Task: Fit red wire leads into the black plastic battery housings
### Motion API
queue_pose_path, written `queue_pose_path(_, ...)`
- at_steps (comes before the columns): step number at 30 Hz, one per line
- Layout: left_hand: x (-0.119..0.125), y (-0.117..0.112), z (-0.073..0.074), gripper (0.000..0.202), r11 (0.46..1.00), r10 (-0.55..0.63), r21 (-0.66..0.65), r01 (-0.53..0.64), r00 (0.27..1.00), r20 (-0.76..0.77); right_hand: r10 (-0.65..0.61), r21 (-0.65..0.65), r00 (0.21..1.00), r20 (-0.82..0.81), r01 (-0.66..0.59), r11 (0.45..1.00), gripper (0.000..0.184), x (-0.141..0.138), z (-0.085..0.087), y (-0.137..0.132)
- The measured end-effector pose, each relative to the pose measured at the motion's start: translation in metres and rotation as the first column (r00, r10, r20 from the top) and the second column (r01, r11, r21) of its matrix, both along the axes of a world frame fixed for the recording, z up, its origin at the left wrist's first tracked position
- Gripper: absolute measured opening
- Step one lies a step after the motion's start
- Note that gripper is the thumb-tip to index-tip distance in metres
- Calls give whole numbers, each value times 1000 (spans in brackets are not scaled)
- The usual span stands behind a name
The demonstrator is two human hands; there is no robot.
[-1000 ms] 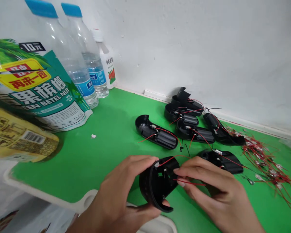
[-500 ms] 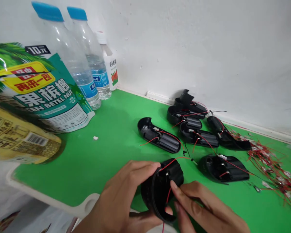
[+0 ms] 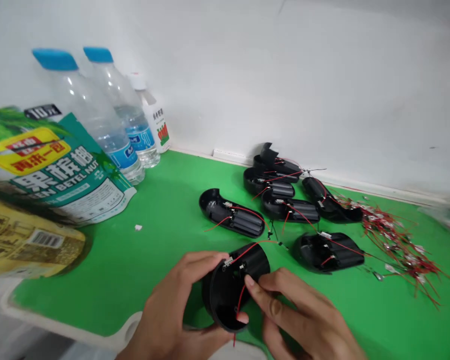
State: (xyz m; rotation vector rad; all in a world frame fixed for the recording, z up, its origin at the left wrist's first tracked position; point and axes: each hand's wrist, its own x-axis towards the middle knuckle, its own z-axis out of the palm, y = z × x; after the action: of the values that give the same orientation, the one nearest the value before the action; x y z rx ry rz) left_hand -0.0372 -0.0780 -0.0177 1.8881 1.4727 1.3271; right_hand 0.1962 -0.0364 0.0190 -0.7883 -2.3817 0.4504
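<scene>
The person's left hand (image 3: 168, 305) is cupping a curved black plastic housing (image 3: 228, 295) just above the green work surface (image 3: 165, 200), with its fingers closed firmly over the rounded shell. The right hand (image 3: 296, 320) is coming in from the other side, half open, its fingertips (image 3: 249, 281) touching the housing's open inner face beside a thin red wire (image 3: 240, 300) (whether they are pinching that wire is hidden from this angle). A small silver metal tab (image 3: 228, 261) is sitting on the housing's rim. Just beyond the hands, six similar black plastic battery housings (image 3: 230, 215) are lying in a loose group, trailing red wires. To their right, a tangled heap of loose red wires with silver ends (image 3: 393, 240) is spreading across the green. On the left, a green betel nut bag (image 3: 56, 170) and a yellow barcoded packet (image 3: 26, 240) are leaning together, while two blue-capped clear water bottles (image 3: 86, 115) and a small white bottle (image 3: 153, 120) are standing against the white wall (image 3: 285, 75).
</scene>
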Motion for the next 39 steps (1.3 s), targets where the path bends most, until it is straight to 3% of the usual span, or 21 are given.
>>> queue_pose_path(3, 1, 5, -7, 74, 1000, 24, -7, -24, 1000, 6, -27, 30, 999, -26, 28, 999, 43, 7, 8, 2)
queue_pose_path(6, -2, 11, -9, 90, 996, 18, -83, -28, 993, -115, -144, 213, 989, -25, 146, 966, 50, 36, 25, 11)
queue_pose_path(9, -12, 19, 0, 89, 992, -104, -97, 78, 948, -301, -279, 325, 945, 169, 214, 921, 55, 81, 32, 30)
queue_pose_path(12, -24, 28, 19, 73, 971, -240, -117, 209, 867, -436, -297, 288, 855, 426, 183, 940, 75, 117, 21, 50)
queue_pose_path(15, -28, 38, 43, 60, 959, -278, -139, 246, 738, -615, -236, 261, 828, 509, 114, 959, 69, 126, 7, 54)
queue_pose_path(19, -17, 56, 68, 77, 898, -438, -373, 233, 545, -715, -179, 223, 843, 508, 72, 972, 69, 124, 12, 46)
queue_pose_path(22, -4, 79, 78, 81, 846, -525, -501, 179, 434, -732, -210, 233, 912, 352, 131, 964, 56, 134, 30, 60)
queue_pose_path(24, 5, 94, 82, 80, 843, -533, -510, 174, 402, -744, -296, 206, 925, 238, 249, 946, 39, 143, 42, 84)
queue_pose_path(27, 15, 106, 88, 68, 873, -484, -462, 155, 388, -784, -350, 131, 903, 248, 327, 936, 41, 147, 52, 122)
queue_pose_path(29, 18, 104, 91, 64, 895, -443, -427, 132, 383, -811, -325, 69, 897, 300, 319, 945, 38, 143, 48, 134)
queue_pose_path(32, 17, 89, 91, 64, 905, -421, -410, 111, 365, -830, -268, 7, 893, 360, 285, 959, 39, 132, 33, 118)
queue_pose_path(35, 15, 73, 86, 69, 906, -419, -410, 102, 342, -841, -232, -17, 895, 381, 257, 966, 46, 118, 18, 78)
queue_pose_path(39, 15, 60, 79, 86, 872, -485, -479, 102, 311, -817, -151, -111, 921, 360, 203, 973, 62, 100, 12, 33)
